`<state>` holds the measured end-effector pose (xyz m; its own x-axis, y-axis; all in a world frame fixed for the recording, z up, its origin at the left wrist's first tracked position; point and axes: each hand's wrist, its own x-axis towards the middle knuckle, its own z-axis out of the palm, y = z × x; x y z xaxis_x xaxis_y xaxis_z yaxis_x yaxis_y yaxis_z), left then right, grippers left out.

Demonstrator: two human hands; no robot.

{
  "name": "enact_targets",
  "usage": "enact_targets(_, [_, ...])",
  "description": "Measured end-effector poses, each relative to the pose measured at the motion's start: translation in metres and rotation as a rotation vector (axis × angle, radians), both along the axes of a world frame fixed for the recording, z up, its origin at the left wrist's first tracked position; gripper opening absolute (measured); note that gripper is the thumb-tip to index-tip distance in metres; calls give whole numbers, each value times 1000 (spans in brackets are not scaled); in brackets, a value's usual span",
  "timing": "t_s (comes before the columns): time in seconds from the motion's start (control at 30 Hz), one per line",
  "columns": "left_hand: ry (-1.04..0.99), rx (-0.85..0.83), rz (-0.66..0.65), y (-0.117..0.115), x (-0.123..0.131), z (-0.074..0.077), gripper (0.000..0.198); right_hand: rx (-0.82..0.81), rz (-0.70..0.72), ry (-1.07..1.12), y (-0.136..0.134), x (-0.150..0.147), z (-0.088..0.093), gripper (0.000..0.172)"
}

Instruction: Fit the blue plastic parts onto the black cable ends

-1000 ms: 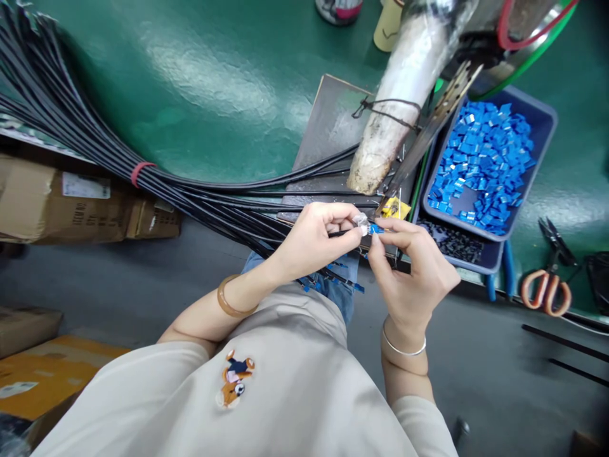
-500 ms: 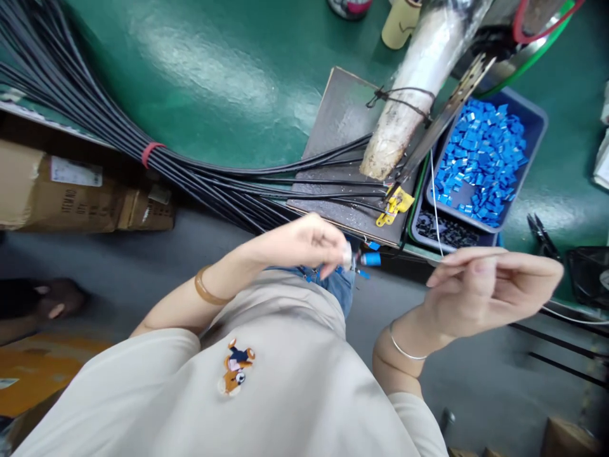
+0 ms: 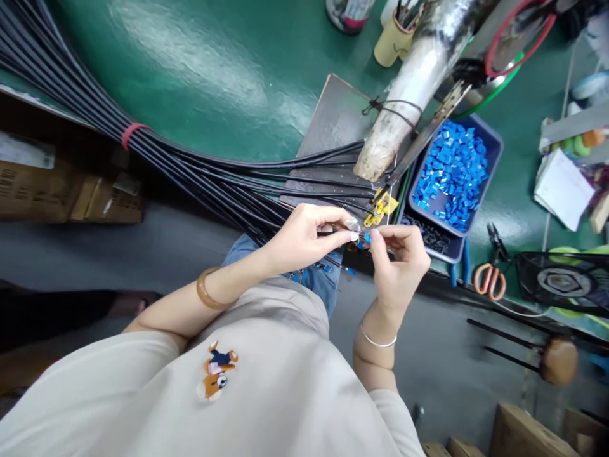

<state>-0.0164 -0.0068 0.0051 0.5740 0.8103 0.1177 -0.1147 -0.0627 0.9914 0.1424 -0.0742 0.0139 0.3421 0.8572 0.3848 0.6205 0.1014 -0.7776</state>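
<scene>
Hands met over a cable end at the green bench (image 3: 200, 95).
The left hand (image 3: 304, 238) pinched a thin black cable (image 3: 328, 233); the right hand (image 3: 397, 260) pinched a small blue plastic connector (image 3: 367, 238) against its tip, above the lap. Misalignment could likely bend contacts.

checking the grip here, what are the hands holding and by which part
The left hand pinches a black cable near its tip; the right hand pinches a small blue connector at that tip.

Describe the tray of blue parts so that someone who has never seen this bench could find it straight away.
On the green bench, look right of the slanted pale cylinder. The dark blue tray sits there, heaped with small bright blue parts, unlike the tray under it, which holds black parts.
</scene>
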Motion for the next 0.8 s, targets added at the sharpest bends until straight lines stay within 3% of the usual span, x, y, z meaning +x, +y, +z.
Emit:
enact_targets(0.17, [89, 85, 39, 0, 6, 1, 11, 154, -180, 56, -10, -2, 8, 6])
enact_targets(0.33, [149, 219, 72, 0, 7, 0, 10, -37, -5, -164, -12, -1, 13, 7])
enact_targets(0.8, [292, 484, 127, -4, 7, -2, 9, 8, 109, -379, -5, -1, 5, 9])
